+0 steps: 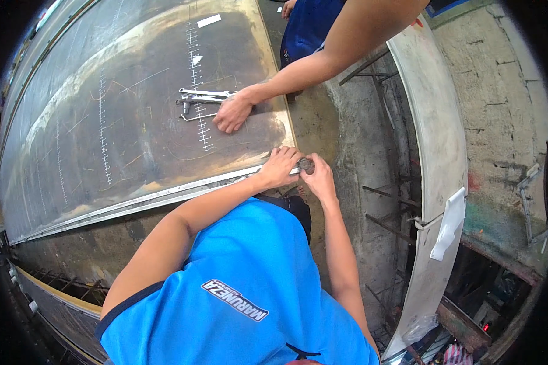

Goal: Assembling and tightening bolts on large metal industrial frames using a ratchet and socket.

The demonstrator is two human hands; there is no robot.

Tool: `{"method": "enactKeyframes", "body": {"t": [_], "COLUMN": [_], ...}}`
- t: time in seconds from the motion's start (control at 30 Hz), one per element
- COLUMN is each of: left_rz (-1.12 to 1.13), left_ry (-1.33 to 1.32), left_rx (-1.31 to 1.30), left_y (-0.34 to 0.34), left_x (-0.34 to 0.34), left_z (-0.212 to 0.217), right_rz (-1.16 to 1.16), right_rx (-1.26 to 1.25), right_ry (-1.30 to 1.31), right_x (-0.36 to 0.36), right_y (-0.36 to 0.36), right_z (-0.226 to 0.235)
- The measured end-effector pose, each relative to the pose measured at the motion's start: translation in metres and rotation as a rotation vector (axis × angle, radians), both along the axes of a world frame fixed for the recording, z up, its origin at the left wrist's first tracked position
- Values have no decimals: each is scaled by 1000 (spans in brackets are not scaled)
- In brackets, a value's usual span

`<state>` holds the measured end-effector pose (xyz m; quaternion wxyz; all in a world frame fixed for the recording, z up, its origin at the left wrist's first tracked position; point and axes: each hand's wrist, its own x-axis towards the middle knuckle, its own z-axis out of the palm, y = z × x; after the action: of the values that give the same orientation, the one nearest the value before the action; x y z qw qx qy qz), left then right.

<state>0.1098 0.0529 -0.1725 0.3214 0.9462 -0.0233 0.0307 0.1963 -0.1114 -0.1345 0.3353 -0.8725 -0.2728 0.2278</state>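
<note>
At the near right corner of a large metal-topped table [158,121], my two hands meet. My right hand [318,177] is closed, with thumb and fingers on a dark, round, rough-looking piece [305,165]. What kind of piece it is, I cannot tell. My left hand [279,166] is bent over the table corner, fingers close together and touching the left side of that piece. A short silvery bit [295,171] shows below the left fingers; whatever else they grip is hidden.
Another person's hand [232,114] rests by several wrenches [204,94] on the tabletop. A white strip [209,21] lies farther back. To the right runs a long pale panel [438,121] on metal bars, with white paper [449,225] on it.
</note>
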Motion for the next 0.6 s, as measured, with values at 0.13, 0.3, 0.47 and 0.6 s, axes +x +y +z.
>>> {"method": "enactKeyframes", "body": {"t": [0.13, 0.3, 0.47, 0.6], "left_rz": [-3, 2, 3, 9], "left_ry": [-24, -1, -22, -14], "left_rx": [33, 102, 152, 150], "left_y": [0, -3, -2, -5], "left_x": [0, 3, 6, 6], "left_z": [0, 1, -2, -1], "right_rz": [-32, -19, -121, -101], "right_rx": [21, 86, 83, 97], "right_ry": [-8, -106, 196, 175], "right_x": [-3, -2, 3, 3], "right_y": [-1, -7, -3, -9], "right_z": [-3, -12, -6, -18]}}
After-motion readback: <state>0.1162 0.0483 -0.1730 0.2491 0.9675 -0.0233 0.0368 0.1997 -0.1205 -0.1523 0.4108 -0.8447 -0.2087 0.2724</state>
